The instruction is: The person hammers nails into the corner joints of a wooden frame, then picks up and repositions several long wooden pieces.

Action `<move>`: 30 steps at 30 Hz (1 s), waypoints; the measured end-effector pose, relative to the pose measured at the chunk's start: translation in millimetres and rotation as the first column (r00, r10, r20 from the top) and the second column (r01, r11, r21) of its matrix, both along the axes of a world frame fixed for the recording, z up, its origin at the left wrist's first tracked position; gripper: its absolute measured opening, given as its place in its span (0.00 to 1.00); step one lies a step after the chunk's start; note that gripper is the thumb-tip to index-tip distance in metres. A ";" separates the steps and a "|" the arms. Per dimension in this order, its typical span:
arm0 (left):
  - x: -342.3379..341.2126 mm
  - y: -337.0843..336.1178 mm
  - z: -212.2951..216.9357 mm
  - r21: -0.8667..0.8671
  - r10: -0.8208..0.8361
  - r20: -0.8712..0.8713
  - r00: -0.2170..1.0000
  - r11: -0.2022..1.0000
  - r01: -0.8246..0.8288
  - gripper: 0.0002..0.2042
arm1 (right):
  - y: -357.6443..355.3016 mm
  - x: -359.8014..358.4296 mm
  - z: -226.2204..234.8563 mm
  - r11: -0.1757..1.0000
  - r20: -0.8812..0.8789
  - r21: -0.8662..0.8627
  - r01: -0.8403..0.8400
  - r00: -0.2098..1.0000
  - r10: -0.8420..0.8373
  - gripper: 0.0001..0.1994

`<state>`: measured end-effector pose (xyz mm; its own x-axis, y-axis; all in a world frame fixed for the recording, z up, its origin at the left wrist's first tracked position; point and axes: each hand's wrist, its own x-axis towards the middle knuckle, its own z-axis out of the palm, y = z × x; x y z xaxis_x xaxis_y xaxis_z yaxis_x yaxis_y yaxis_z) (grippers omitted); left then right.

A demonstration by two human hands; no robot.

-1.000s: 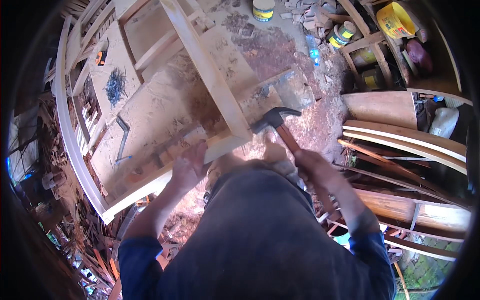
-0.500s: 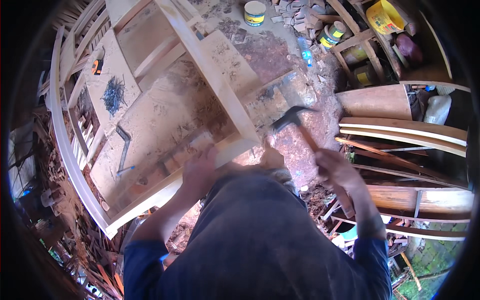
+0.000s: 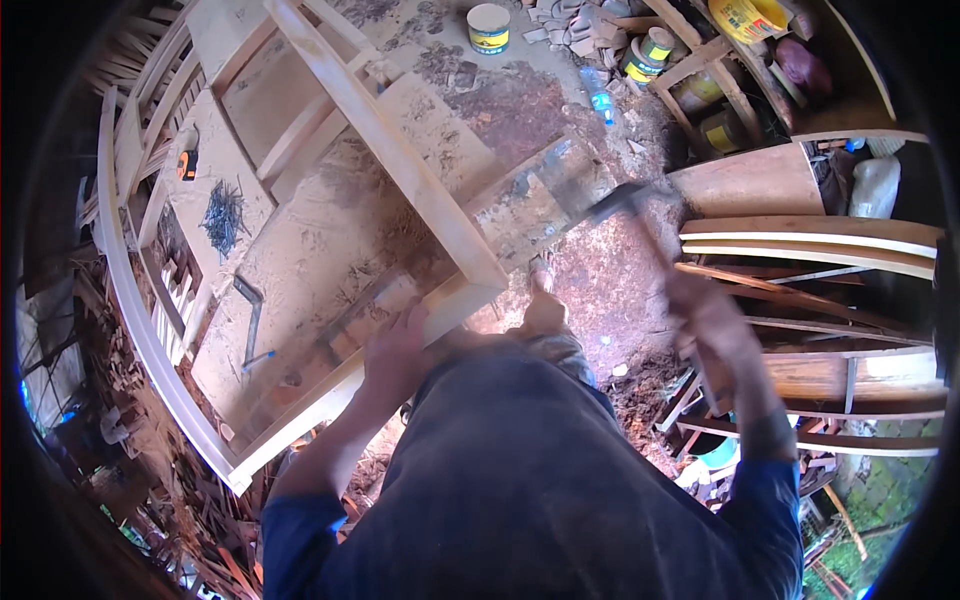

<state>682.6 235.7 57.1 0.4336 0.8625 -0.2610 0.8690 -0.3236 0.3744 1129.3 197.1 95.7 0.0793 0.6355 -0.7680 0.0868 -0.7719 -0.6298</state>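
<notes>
My right hand [image 3: 705, 318] is closed round the handle of a claw hammer [image 3: 650, 230], raised to the right of the frame corner; both are smeared by motion. The hammer's dark head is apart from the wood. My left hand [image 3: 396, 348] grips the near rail of a pale wooden frame [image 3: 395, 165], left of the corner where a long board meets that rail. Part of its grip is hidden behind the rail. The frame rests over a dusty worktop [image 3: 330, 210]. A heap of nails [image 3: 223, 218] lies on the left, below an orange and black tape measure [image 3: 187, 165].
A bent metal bar [image 3: 252, 312] lies on the worktop's left part. A yellow-labelled can [image 3: 488, 30] and a plastic bottle [image 3: 602, 106] are on the far ground. Curved boards [image 3: 810, 245] are stacked at right. Wood scraps [image 3: 150, 440] crowd the lower left. My foot [image 3: 543, 305] shows beyond the corner.
The hammer and my right hand have swung right and up, away from the frame corner. My left hand keeps its grip on the rail. The whole view has shifted slightly.
</notes>
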 end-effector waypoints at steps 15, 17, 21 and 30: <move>7.9 6.5 -3.2 -0.003 -0.045 0.001 0.999 0.999 0.045 0.27 | 6.2 33.6 -0.9 0.986 0.289 0.165 -0.012 0.957 -0.036 0.09; 5.9 3.9 -5.9 0.012 -0.047 -0.001 0.999 0.999 0.047 0.28 | 21.4 55.5 5.8 0.861 -0.190 0.274 0.429 0.901 -0.389 0.22; 9.6 6.8 -9.6 0.068 -0.076 -0.049 0.996 0.995 0.079 0.29 | -0.1 -50.8 -3.0 0.923 -0.151 0.302 0.239 0.968 -0.201 0.17; 6.2 4.3 -5.3 0.066 -0.046 -0.008 0.999 0.997 0.047 0.28 | 16.0 -20.9 31.3 1.000 0.116 0.008 0.018 0.993 -0.019 0.20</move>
